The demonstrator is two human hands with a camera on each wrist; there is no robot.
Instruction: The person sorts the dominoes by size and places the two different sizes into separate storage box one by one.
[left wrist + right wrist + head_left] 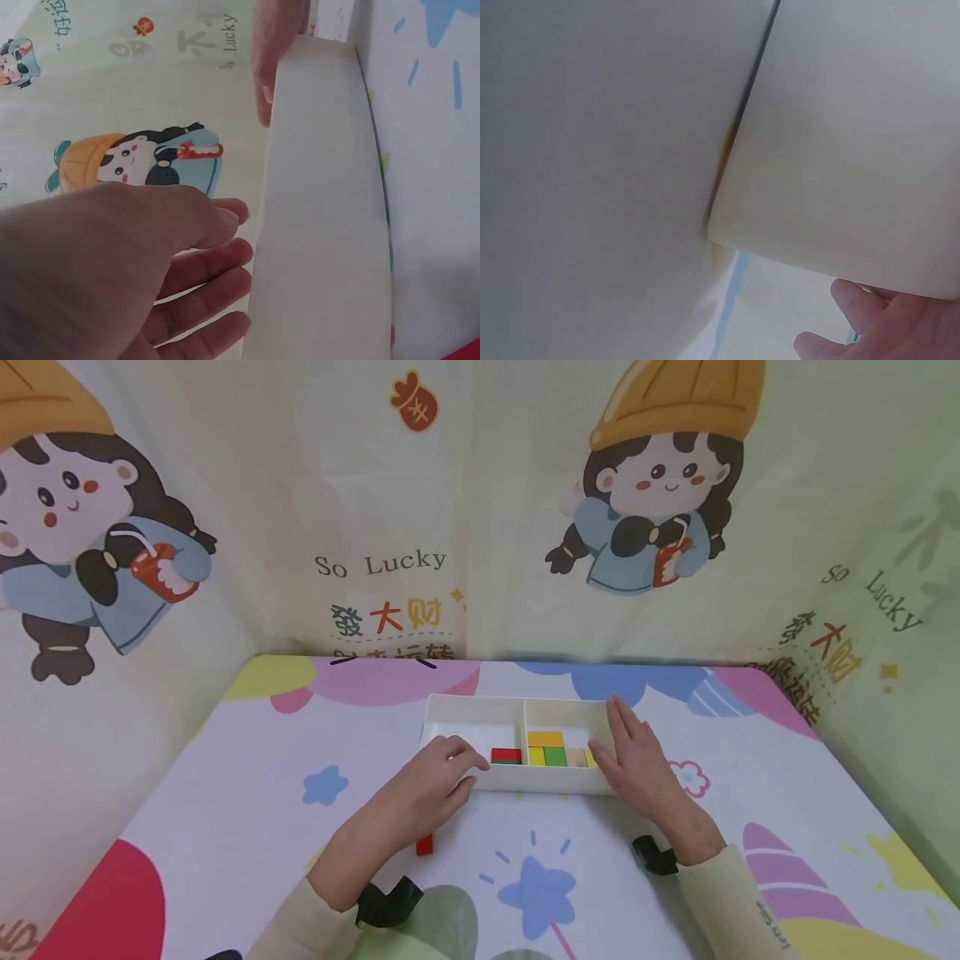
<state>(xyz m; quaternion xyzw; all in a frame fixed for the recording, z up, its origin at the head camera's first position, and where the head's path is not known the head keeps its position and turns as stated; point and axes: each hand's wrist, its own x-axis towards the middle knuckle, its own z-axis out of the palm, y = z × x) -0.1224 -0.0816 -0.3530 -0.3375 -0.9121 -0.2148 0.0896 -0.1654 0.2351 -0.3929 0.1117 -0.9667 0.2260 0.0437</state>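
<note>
A white two-compartment box (543, 781) stands on the table, its long front wall toward me. At the left compartment, my left hand (431, 777) has its fingers loosely bent over the front wall; no block shows between them in the left wrist view. A red block (506, 753) with green below it lies in that compartment, near the fingertips. My right hand (641, 768) rests at the box's right end with fingers straight and the thumb over the right compartment. Orange (545, 739), yellow (536, 757), green (554, 757) and beige (575, 757) blocks lie there.
A red block (424, 844) lies on the table below my left forearm, partly hidden by it. Black wrist mounts (392, 903) sit under both wrists. The tablecloth (247, 827) is printed with coloured shapes, and a patterned curtain (502, 527) hangs behind the table.
</note>
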